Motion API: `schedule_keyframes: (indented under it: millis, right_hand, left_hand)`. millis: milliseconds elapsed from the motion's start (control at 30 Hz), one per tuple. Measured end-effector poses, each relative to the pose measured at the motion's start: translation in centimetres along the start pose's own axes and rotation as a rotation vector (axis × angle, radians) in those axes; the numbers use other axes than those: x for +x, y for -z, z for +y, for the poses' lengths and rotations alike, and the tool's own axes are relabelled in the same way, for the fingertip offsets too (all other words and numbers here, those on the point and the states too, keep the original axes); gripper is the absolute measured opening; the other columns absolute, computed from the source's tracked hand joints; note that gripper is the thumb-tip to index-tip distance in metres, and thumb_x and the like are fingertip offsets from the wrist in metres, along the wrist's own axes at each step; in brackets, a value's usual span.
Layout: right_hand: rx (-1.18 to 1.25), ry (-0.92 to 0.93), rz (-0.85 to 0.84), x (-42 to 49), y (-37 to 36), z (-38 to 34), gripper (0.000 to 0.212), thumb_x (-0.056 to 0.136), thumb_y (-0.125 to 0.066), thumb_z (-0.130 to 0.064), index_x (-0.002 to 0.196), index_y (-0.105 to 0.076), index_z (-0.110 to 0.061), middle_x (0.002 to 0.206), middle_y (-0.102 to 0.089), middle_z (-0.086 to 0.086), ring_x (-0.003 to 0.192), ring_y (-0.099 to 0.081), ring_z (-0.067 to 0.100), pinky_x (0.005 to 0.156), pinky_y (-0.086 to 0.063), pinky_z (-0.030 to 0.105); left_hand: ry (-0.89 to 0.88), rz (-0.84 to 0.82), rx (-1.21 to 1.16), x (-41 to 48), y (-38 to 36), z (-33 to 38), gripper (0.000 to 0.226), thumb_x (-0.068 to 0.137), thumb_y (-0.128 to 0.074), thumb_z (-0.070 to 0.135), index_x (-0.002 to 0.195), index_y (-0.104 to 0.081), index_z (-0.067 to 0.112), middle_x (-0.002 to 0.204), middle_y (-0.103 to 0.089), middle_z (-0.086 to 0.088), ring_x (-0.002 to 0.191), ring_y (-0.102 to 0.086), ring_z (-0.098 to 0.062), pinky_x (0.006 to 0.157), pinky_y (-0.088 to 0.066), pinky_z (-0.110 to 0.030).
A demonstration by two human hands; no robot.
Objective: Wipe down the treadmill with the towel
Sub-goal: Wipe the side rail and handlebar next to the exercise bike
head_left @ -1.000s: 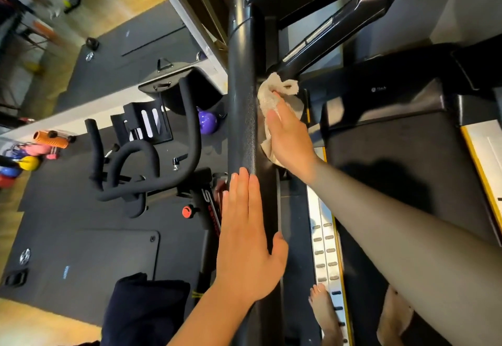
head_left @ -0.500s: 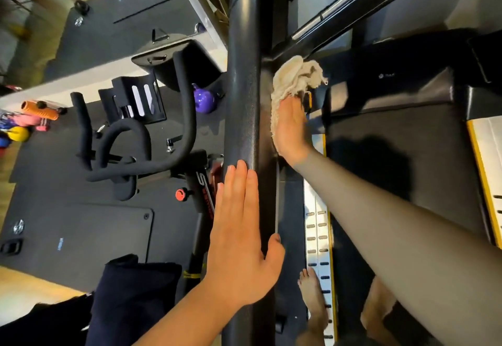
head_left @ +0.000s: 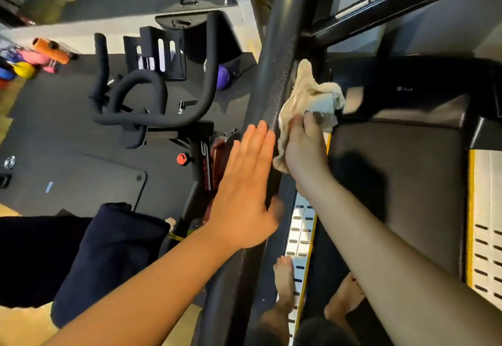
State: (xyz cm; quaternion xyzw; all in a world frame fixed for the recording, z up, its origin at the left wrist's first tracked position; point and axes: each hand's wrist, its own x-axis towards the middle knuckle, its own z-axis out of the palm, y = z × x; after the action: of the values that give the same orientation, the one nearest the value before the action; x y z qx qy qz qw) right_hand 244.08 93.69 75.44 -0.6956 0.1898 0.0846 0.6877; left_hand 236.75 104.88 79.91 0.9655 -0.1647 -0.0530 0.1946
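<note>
The treadmill's thick black upright post (head_left: pixel 274 68) runs down the middle of the view, with the dark belt (head_left: pixel 402 182) to its right. My right hand (head_left: pixel 304 147) holds a crumpled cream towel (head_left: pixel 312 95) against the right side of the post, fingers curled into the cloth. My left hand (head_left: pixel 244 193) lies flat on the left face of the post, fingers straight and together, thumb wrapped toward the front. My bare feet (head_left: pixel 285 283) stand on the perforated side rail (head_left: pixel 298 226) and the belt.
A black exercise bike (head_left: pixel 152 106) stands close on the left over dark floor mats. Coloured kettlebells and rollers (head_left: pixel 32 60) lie at the far left, a purple ball (head_left: pixel 223 80) behind the bike. A black handrail (head_left: pixel 394 3) slants up right.
My right hand and the towel have slid down the post toward me, now level with my left fingertips. The left hand stays flat on the post.
</note>
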Motion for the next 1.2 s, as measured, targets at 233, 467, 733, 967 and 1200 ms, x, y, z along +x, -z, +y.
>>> schedule_keyframes:
  millis: [233,467,733,967,1200]
  right_hand:
    - [-0.303,0.555,-0.042,0.2,1.3,-1.5,0.020,0.099,-0.041,-0.028,0.090,-0.056,-0.019,0.105,-0.061,0.004,0.096,-0.059,0.026,0.077,-0.046,0.034]
    - [-0.790,1.051,-0.067,5.9,1.2,-3.8,0.032,0.092,-0.050,-0.023,0.114,-0.070,-0.012,0.140,-0.052,0.008,0.143,-0.022,0.041,0.117,-0.020,0.052]
    - [-1.232,1.049,-0.422,5.9,4.1,-8.2,0.054,0.094,-0.023,-0.048,0.132,-0.057,-0.028,0.145,-0.048,-0.008,0.144,-0.025,0.018,0.118,-0.002,0.046]
    - [-1.329,1.226,-0.624,3.3,4.3,-7.2,0.052,0.099,-0.027,-0.047,0.130,-0.061,-0.023,0.143,-0.051,-0.006,0.141,-0.032,0.021,0.119,-0.005,0.051]
    - [-1.348,1.192,-0.602,4.4,3.0,-8.4,0.049,0.097,-0.030,-0.048,0.130,-0.060,-0.025,0.139,-0.054,-0.006,0.138,-0.036,0.022,0.119,-0.007,0.050]
  left_hand:
    - [0.005,0.071,-0.093,0.1,0.2,0.2,0.095,0.067,-0.063,0.013,0.154,-0.025,0.004,0.164,-0.013,-0.011,0.153,0.002,-0.026,0.120,-0.013,-0.056]
    - [0.026,0.103,-0.040,-0.2,0.1,0.2,0.094,0.067,-0.055,0.020,0.154,-0.025,0.003,0.162,-0.019,-0.012,0.153,-0.005,-0.024,0.124,-0.003,-0.043]
    - [0.030,0.138,-0.090,0.0,-0.2,-0.1,0.087,0.072,-0.060,0.014,0.152,-0.028,0.004,0.162,-0.022,-0.013,0.152,-0.010,-0.025,0.124,-0.002,-0.039]
    - [0.156,0.448,-0.209,-0.8,-0.5,0.5,0.074,0.082,-0.066,0.018,0.147,-0.035,-0.001,0.153,-0.033,-0.016,0.146,-0.025,-0.025,0.121,-0.014,-0.028]
    - [0.318,0.367,-0.354,-0.4,-0.4,0.1,0.075,0.091,-0.060,0.031,0.153,-0.024,0.009,0.157,-0.031,-0.010,0.143,-0.028,-0.021,0.119,-0.022,-0.031]
